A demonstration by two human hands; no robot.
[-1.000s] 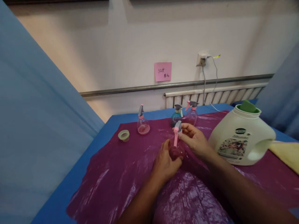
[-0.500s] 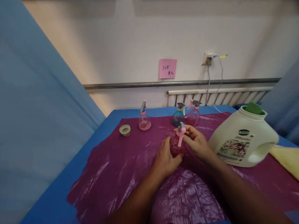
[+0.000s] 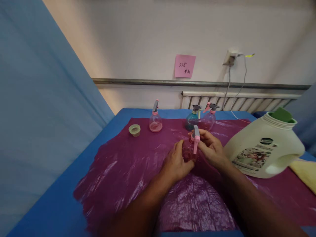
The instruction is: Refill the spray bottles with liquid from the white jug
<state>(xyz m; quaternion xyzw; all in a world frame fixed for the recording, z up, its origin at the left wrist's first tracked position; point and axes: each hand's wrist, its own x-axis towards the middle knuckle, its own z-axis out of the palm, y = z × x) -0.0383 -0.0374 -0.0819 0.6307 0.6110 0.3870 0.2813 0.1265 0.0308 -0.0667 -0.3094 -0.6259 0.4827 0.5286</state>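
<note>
Between my two hands stands a clear spray bottle (image 3: 188, 150) with a grey and pink trigger head (image 3: 196, 136). My left hand (image 3: 177, 161) is wrapped round the bottle's body. At the neck, the fingers of my right hand (image 3: 210, 148) are closed on the spray head. The bottle looks reddish against the purple plastic sheet (image 3: 133, 161), so its contents are hard to make out. Just behind my right hand are a teal spray bottle (image 3: 192, 121) and a pink-headed spray bottle (image 3: 209, 120).
Left of my hands are a spray bottle with pink liquid (image 3: 155, 125) and a small round tub (image 3: 134, 129). A large cream jug (image 3: 261, 148) with something green in its mouth stands by my right forearm. A yellow cloth (image 3: 304, 171) lies at far right; a blue curtain (image 3: 44, 108) hangs left.
The view has shifted slightly, so most things sit further right in the picture. My hands remain on the same spray bottle, whose trigger head appears turned a little.
</note>
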